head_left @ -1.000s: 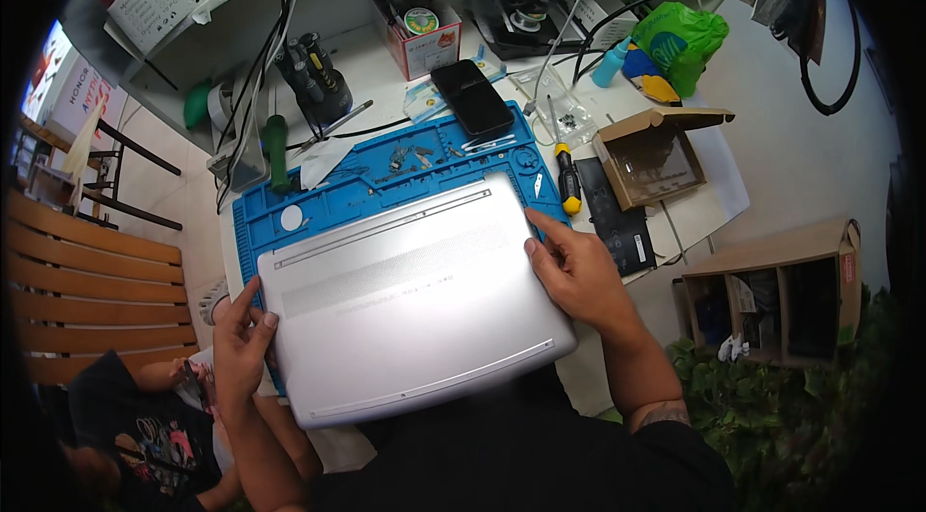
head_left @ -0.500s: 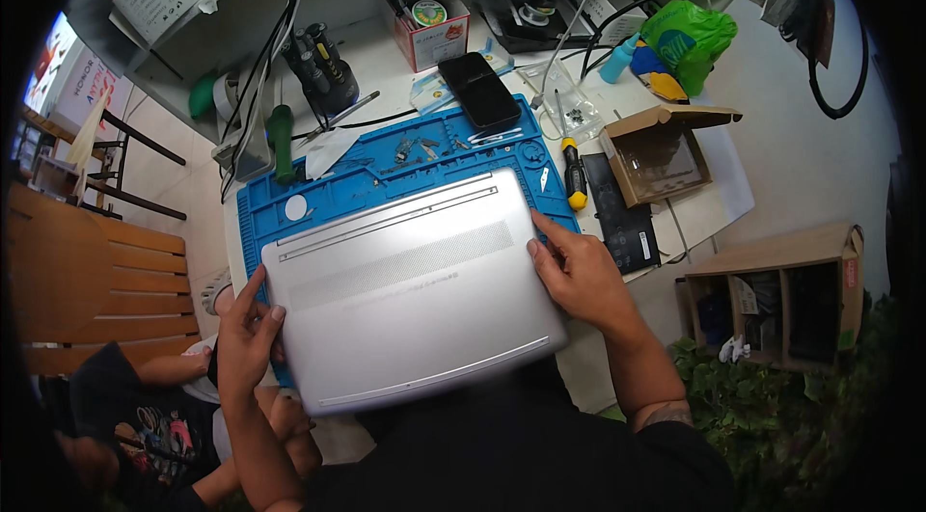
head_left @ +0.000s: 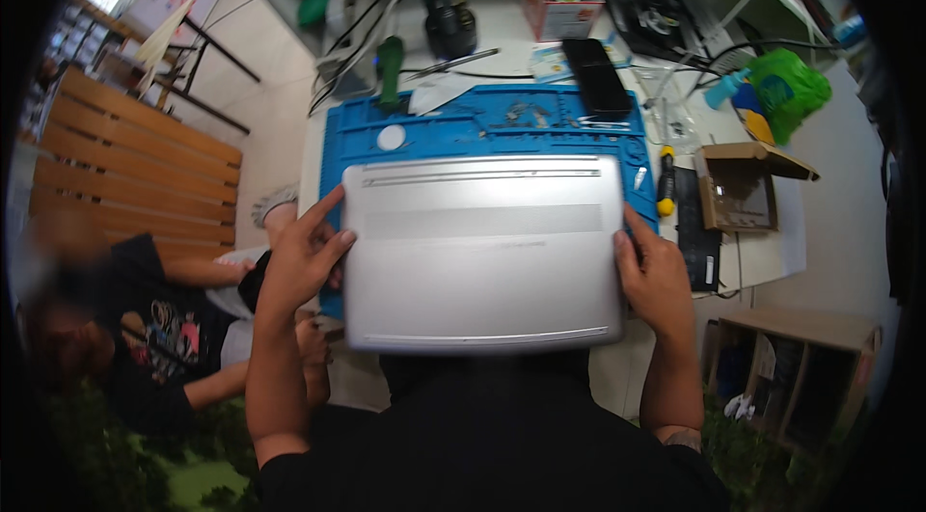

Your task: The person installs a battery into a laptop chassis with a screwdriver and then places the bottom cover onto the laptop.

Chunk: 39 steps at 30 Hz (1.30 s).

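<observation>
A silver laptop (head_left: 482,266) lies bottom side up between my hands, its vent strip and long rubber feet facing me. My left hand (head_left: 311,247) grips its left edge, thumb on top and fingers partly hidden beneath. At the opposite edge my right hand (head_left: 656,271) holds it the same way. The laptop covers the near part of a blue repair mat (head_left: 463,112), and its front edge reaches over the table edge toward my body. Small parts lie in the mat's far compartments, with a round white disc (head_left: 391,137) at the left.
Right of the mat are a yellow-black screwdriver (head_left: 667,182), a black battery (head_left: 696,228) and an open cardboard box (head_left: 738,189). A black phone (head_left: 595,76) rests at the mat's far edge. A green-handled screwdriver (head_left: 390,68) stands far left. Another person (head_left: 159,319) sits at my left.
The laptop has turned from a tilt to nearly level, both hands still on its sides. The whole view has shifted, so the table and bench appear farther right.
</observation>
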{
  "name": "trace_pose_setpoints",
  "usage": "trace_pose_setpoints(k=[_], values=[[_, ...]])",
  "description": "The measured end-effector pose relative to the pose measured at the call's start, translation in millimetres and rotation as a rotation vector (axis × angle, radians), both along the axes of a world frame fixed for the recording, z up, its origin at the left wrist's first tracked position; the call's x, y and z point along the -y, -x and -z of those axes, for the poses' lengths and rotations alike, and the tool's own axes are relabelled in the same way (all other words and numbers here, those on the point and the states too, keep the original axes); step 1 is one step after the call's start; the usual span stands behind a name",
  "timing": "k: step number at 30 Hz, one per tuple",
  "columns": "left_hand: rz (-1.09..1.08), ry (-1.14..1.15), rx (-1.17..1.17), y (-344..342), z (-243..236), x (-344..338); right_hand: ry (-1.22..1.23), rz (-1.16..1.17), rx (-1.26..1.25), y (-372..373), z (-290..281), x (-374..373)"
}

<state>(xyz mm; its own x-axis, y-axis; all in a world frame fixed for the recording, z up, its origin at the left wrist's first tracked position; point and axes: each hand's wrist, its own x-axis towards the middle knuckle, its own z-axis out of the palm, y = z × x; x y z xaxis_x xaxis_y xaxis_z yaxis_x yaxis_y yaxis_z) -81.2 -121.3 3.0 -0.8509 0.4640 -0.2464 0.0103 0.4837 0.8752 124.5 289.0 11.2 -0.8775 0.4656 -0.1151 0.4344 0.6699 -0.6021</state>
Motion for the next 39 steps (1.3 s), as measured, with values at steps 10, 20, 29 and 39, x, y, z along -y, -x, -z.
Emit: trace_pose_setpoints(k=[10,20,29,39], values=[[0.001,0.077,-0.035,-3.4,-0.1,-2.4,-0.114,-0.038,0.020,0.3,5.2,8.8],[0.031,0.083,-0.082,-2.7,0.1,0.3,-0.081,-0.050,0.038,2.7,-2.1,1.4],[-0.034,0.108,-0.022,28.5,-20.7,-5.8,-0.058,-0.070,-0.071,57.2,-2.1,-38.0],[-0.029,0.274,-0.051,23.4,-20.3,-25.9,0.023,-0.018,-0.005,51.9,8.4,-41.6]])
